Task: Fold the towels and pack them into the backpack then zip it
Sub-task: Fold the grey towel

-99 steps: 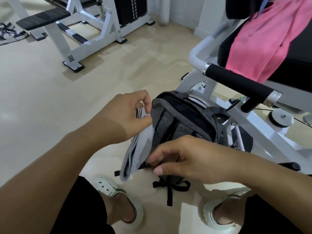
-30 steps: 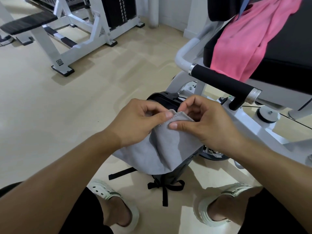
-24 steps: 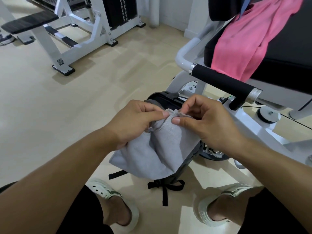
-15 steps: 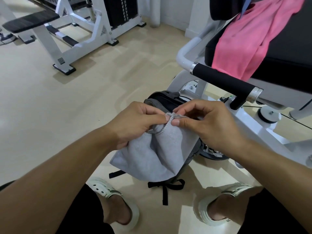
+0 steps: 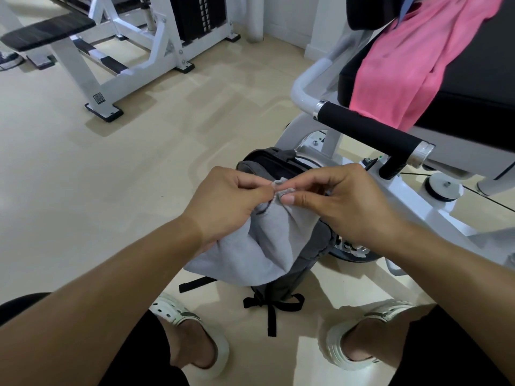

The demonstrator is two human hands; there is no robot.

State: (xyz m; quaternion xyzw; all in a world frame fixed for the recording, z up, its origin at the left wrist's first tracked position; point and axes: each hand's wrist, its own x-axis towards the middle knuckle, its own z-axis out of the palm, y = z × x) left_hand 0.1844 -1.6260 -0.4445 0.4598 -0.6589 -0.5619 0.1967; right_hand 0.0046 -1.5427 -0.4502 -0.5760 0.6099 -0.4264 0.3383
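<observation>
Left hand (image 5: 223,201) and right hand (image 5: 345,201) pinching grey towel (image 5: 259,246) corners together, just above dark backpack (image 5: 303,263), pink towel (image 5: 412,65) farther behind backpack

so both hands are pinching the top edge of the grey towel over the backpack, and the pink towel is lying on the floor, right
Not quite. The left hand and right hand do pinch the top edge of the grey towel over the backpack, but the pink towel is not on the floor: the head view shows it draped over the black seat of the exercise machine.
</observation>
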